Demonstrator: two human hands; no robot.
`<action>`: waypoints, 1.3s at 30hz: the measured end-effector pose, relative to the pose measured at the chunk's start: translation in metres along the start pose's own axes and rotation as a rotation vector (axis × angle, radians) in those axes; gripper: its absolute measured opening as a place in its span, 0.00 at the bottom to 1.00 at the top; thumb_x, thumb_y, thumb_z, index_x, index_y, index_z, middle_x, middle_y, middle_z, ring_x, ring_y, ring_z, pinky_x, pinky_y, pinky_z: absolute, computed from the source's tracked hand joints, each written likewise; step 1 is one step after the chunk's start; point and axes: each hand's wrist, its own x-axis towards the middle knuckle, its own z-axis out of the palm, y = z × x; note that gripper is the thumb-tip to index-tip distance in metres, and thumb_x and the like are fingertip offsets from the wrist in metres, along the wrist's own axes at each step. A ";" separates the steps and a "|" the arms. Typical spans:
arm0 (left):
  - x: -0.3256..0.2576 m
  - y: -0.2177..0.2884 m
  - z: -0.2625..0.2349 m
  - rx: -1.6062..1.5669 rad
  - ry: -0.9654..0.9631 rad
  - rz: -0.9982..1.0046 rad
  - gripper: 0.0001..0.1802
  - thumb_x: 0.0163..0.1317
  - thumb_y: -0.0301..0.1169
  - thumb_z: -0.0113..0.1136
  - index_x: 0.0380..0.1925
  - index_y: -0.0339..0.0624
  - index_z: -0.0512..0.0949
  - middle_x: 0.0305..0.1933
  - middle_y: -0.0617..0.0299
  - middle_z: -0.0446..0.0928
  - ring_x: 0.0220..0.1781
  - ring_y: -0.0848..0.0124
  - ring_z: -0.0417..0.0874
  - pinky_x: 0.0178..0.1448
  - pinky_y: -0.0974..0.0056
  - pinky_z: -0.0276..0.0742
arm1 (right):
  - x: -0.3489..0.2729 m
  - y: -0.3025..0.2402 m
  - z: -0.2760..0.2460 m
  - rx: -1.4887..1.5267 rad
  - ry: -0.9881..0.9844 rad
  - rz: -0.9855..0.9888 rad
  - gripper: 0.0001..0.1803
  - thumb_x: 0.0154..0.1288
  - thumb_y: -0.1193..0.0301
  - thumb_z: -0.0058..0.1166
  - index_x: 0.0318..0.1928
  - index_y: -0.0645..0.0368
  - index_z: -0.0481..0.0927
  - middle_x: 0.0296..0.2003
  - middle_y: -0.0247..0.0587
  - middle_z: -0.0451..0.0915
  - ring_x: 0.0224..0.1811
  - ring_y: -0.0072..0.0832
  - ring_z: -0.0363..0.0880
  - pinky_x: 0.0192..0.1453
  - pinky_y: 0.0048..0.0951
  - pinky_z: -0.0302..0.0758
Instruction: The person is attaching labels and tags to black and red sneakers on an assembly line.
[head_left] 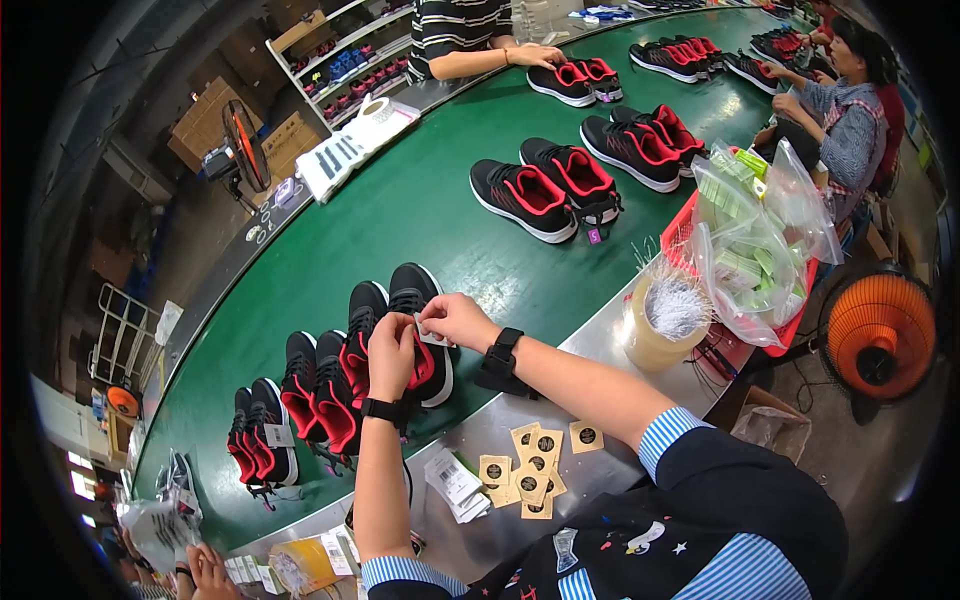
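At the far left of the green conveyor belt stand two pairs of black-and-red sneakers, one pair just beside the other, with a white tag lying against the nearer pair. Next comes a third pair of black-and-red shoes, directly under the person's hands. The left hand rises from the lower edge, a black band on its wrist, and its fingers are curled closed over the red lining of one shoe while the fingertips reach up to a small white tag. The tag sits between the two hands, just above the shoe's opening. The right hand comes in from the right, also wearing a black wrist strap, and its thumb and forefinger are pinched shut on the tag's upper edge.

Below the hands, on the metal edge of the table, lie a stack of white tags and a loose heap of tan square labels with black round marks. Further right stands a round tub of white plastic fasteners, and beside it a red basket holding clear bags of green-and-white packets. More pairs of sneakers lie farther up the belt, where other people work.
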 end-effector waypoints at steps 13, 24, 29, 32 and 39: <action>-0.013 -0.010 -0.012 -0.008 -0.017 -0.023 0.06 0.52 0.16 0.53 0.31 0.33 0.75 0.27 0.58 0.79 0.30 0.73 0.81 0.37 0.70 0.75 | 0.008 0.009 0.023 -0.088 -0.012 0.084 0.05 0.55 0.74 0.54 0.31 0.63 0.75 0.24 0.37 0.79 0.21 0.19 0.75 0.20 0.20 0.73; -0.033 0.007 -0.022 0.094 0.114 0.045 0.06 0.49 0.17 0.55 0.29 0.34 0.71 0.29 0.56 0.76 0.33 0.67 0.79 0.36 0.69 0.73 | -0.003 0.013 0.026 -0.355 -0.088 -0.035 0.07 0.52 0.71 0.56 0.30 0.62 0.77 0.24 0.40 0.80 0.25 0.30 0.79 0.28 0.29 0.76; -0.097 0.038 -0.047 0.105 -0.147 -0.012 0.13 0.47 0.26 0.61 0.34 0.36 0.73 0.38 0.54 0.72 0.42 0.57 0.73 0.46 0.60 0.69 | -0.080 -0.020 -0.012 -0.805 -0.104 -0.329 0.14 0.50 0.67 0.57 0.38 0.57 0.75 0.31 0.39 0.78 0.29 0.32 0.77 0.34 0.32 0.73; -0.147 0.028 -0.048 0.227 -0.448 -0.101 0.32 0.41 0.34 0.68 0.49 0.38 0.69 0.48 0.51 0.70 0.52 0.55 0.69 0.56 0.58 0.66 | -0.130 -0.027 -0.053 -0.963 -0.198 -0.194 0.14 0.51 0.64 0.56 0.36 0.58 0.75 0.30 0.40 0.79 0.34 0.38 0.78 0.37 0.37 0.72; -0.198 0.050 -0.035 0.328 -0.510 -0.074 0.52 0.25 0.39 0.77 0.55 0.38 0.62 0.57 0.46 0.62 0.57 0.48 0.63 0.61 0.53 0.62 | -0.219 -0.030 -0.076 -1.326 -0.279 0.037 0.18 0.45 0.63 0.61 0.36 0.58 0.74 0.30 0.40 0.74 0.36 0.37 0.74 0.36 0.35 0.74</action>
